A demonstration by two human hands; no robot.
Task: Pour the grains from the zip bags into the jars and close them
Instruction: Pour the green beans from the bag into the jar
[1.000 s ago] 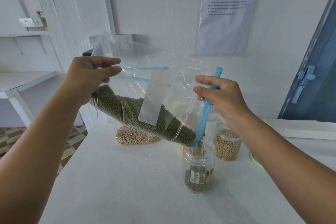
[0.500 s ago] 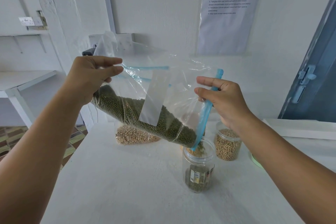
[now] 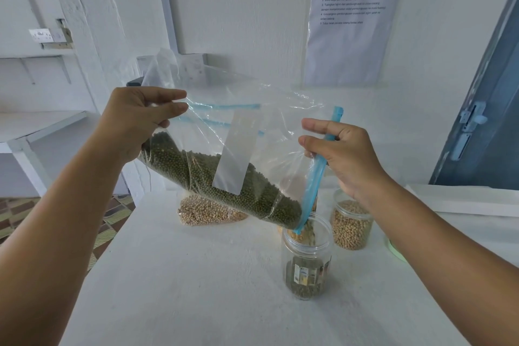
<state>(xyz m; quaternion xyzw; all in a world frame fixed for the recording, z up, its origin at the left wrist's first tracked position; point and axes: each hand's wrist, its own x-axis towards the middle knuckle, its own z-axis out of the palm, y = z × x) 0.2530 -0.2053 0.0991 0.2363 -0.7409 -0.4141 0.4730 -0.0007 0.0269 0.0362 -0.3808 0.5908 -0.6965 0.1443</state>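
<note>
A clear zip bag [image 3: 233, 166] half full of green mung beans hangs tilted above the table. My left hand [image 3: 137, 123] pinches its raised bottom corner. My right hand [image 3: 339, 157] pinches the blue zip strip at the bag's mouth. The mouth's lower corner sits over the open clear jar [image 3: 307, 258], and green beans fall into it; a shallow layer lies at the jar's bottom. Behind it stands a second jar [image 3: 351, 222] filled with pale soybeans. A bag of pale grains [image 3: 207, 212] lies on the table under the held bag.
The white table [image 3: 196, 289] runs toward me, with its left edge over a patterned floor. A green lid [image 3: 394, 248] lies at the right, partly hidden by my right arm. A printed sheet [image 3: 352, 17] hangs on the wall, and a blue door [image 3: 488, 126] stands at the right.
The bag stays tilted over the jar and the beans have slid further toward its mouth. Both hands hold nearly the same places.
</note>
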